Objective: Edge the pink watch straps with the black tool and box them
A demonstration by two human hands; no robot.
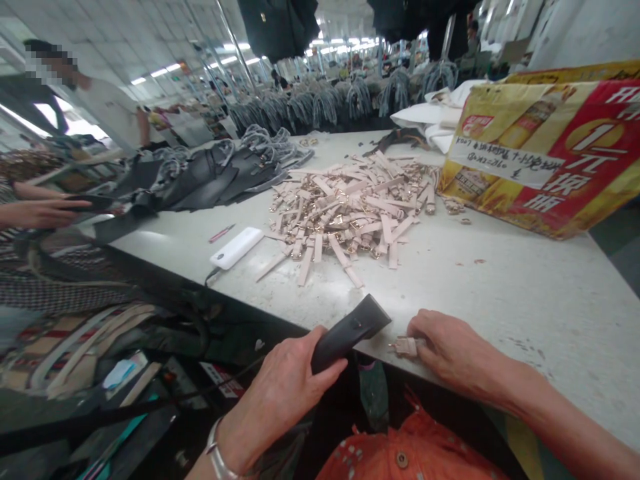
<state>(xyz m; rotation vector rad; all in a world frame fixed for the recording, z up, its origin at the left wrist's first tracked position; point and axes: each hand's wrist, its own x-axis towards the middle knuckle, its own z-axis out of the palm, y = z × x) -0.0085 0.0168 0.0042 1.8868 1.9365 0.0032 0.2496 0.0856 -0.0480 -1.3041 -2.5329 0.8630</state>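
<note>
Nearest: orange garment with a button, below the table edge. Silvery bracelet on the left wrist.

Left hand grasps a black handheld tool, fingers and thumb closed round its body; the wide, flat end points up and right, above the table's near edge. Right hand rests at that edge, fingertips closed on a small pale-pink buckle strap, metal prong end facing the tool, the two apart.

White worktable, surface scuffed. Beyond the hands, a loose heap of pale-pink buckle straps, gold-toned buckles mixed through, a few straps poking out toward the near side. Left of heap: white power bank, dark cable at its near end; slim pink pen-like item just beyond it.

Right of heap: yellow-and-red carton, handwritten white label on its side. Farther left, dark flat pieces piled with grey straps. At far left, a person in a pale top; nearer, another person's hands at a dark piece.

Background: grey bundles hanging in rows, strip lights overhead.
</note>
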